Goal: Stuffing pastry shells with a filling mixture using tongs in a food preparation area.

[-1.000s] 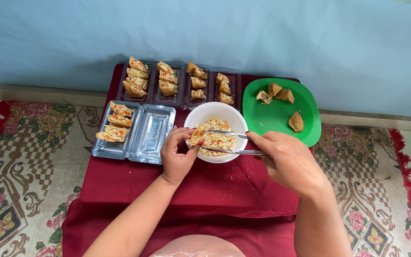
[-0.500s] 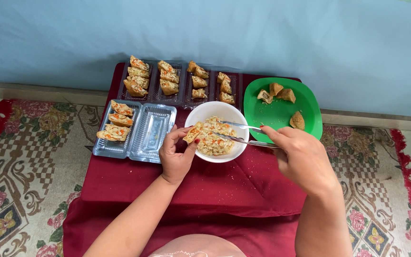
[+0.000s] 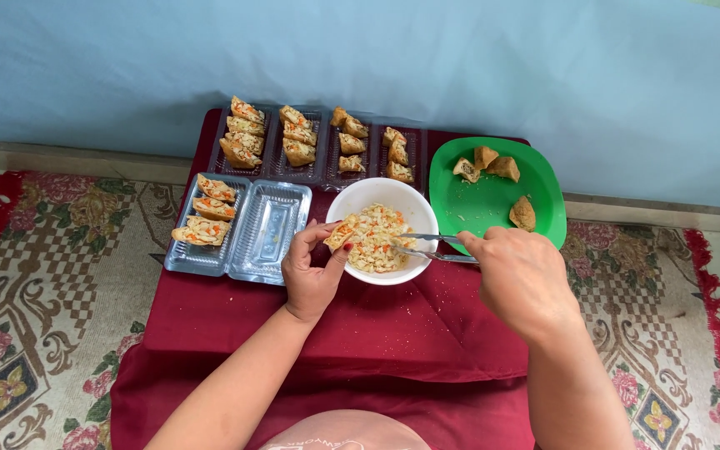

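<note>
Your left hand (image 3: 310, 271) sits just left of the white bowl (image 3: 421, 268), fingers pinched closed on a small filled pastry piece (image 3: 342, 234) that you hold tilted over the bowl's left rim. Your right hand (image 3: 520, 275) is just right of the bowl, curled tight around the handles of metal tongs (image 3: 427, 247), whose tips reach in over the filling (image 3: 377, 237), a pale shredded mix with orange bits that fills the bowl. All of this rests on a dark red cloth (image 3: 360, 325) spread beneath the bowl. Left of the bowl, touching the cloth, lies a clear plastic tray (image 3: 272, 242) with two compartments: the one farther from the bowl holds three stuffed pieces (image 3: 206, 210), the one nearer the bowl shows only bare plastic. Right of the bowl and a little beyond it sits a green plate (image 3: 485, 208) carrying four unfilled brown pastry shells (image 3: 493, 164), three grouped at its far edge and one apart nearer its right side. Beyond the bowl, against the blue wall (image 3: 427, 58), a dark tray (image 3: 323, 177) holds four rows of finished stuffed pieces.
</note>
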